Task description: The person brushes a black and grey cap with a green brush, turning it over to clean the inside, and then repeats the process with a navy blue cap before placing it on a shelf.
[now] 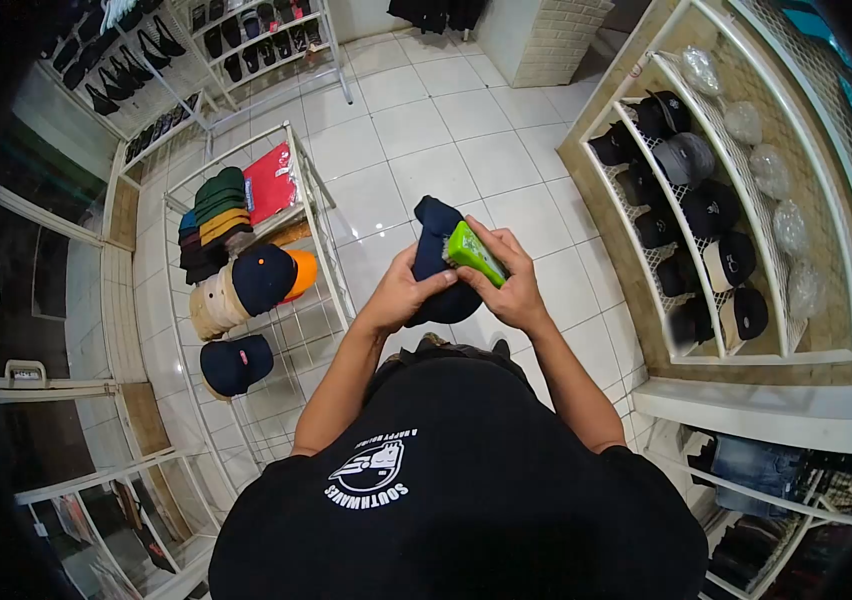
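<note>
A dark navy cap (434, 222) is held in front of my body, over the tiled floor. My left hand (398, 292) grips it from the left side, thumb across the fabric and the other fingers mostly hidden behind. In my right hand (514, 275) is a bright green brush (474, 254), its pale bristles against the cap. The right fingers wrap round the brush's body. Part of the cap hangs below the two hands.
To the left, a white wire rack (291, 215) carries stacked caps (264, 278), folded beanies (220, 205) and a red package (270, 185). Right of me, a slanted shelf (646, 210) holds several caps and clear plastic domes. Sandals (251, 40) line a far rack.
</note>
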The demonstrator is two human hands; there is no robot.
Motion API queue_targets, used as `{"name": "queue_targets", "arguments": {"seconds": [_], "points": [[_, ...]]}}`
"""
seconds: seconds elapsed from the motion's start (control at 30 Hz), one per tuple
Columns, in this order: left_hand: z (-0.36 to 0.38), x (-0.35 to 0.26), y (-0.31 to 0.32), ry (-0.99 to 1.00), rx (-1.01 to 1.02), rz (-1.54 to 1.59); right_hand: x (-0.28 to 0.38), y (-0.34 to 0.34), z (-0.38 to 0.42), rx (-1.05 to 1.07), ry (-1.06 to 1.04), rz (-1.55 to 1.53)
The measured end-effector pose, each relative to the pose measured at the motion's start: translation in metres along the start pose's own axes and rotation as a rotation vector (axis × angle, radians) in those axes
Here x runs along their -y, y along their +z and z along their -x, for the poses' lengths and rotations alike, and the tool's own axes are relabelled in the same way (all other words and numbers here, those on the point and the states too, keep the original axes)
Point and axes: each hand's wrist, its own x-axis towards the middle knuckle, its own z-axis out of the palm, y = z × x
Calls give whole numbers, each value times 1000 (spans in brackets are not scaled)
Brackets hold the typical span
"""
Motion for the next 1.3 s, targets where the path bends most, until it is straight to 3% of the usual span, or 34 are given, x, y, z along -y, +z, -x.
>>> {"name": "queue_targets", "arguments": {"seconds": [0.03, 0.1, 0.17, 0.23, 0.3, 0.37, 0.43, 0.5, 0.53, 0.57, 0.63, 0.7, 0.77, 0.8, 0.83, 0.9, 0.93, 0.97, 1.03, 1.07, 1.1, 1.2, 1.23, 1.3], "points": [[0, 0, 0, -3, 23, -67, -1, 2, -5, 0, 0, -1], [3, -1, 3, -53, 37, -24, -8, 4, -19, -207, 124, 80], [1, -2, 5, -53, 9, 18, -11, 2, -20, -201, 187, 98], [1, 0, -3, -43, 24, 1, 5, 3, -16, -34, -121, 195], [5, 1, -6, -55, 39, -9, 2, -3, -20, -13, -174, 218], [6, -6, -3, -125, 126, -109, -16, -8, -28, -92, 135, 42], [4, -10, 0, -156, 112, -137, -10, -10, -27, -75, 144, 11], [6, -5, -1, 2, 64, -114, 13, -7, -17, 54, -166, 152], [7, -6, 0, -16, 88, -80, 19, -5, -17, 79, -217, 253], [8, -4, -2, -26, 88, -80, 15, -4, -18, 77, -207, 249], [2, 4, -8, -63, 93, -102, -6, -6, -31, -32, 108, 113], [0, 5, -9, -49, 103, -97, -9, -5, -32, -65, 149, 64], [4, 0, -3, 28, 12, -63, 16, 0, -26, 36, -225, 263], [8, -9, 3, 35, 14, -127, 27, 1, -25, 96, -273, 291], [10, -9, 2, 31, 11, -124, 22, 2, -26, 100, -270, 290], [9, -10, 2, -114, 49, -112, 2, -2, -40, -66, -23, 247], [9, -6, 1, -64, 75, -90, -5, -3, -44, -96, 54, 197], [5, -2, -2, -57, 77, -93, -9, -3, -41, -98, 47, 198], [5, 4, -6, 27, 59, -60, 20, 1, -32, 70, -243, 267], [9, 5, -7, 29, 40, -126, 28, 4, -28, 113, -274, 287], [11, 2, -6, 27, 41, -127, 23, 4, -30, 112, -273, 286], [14, -4, -1, -93, 48, -64, -4, 1, -45, -40, 56, 229], [11, -4, -1, -90, 53, -69, -3, 1, -42, -48, 52, 230], [9, 5, -3, -27, 13, -31, 10, 5, -31, 65, -161, 201]]}}
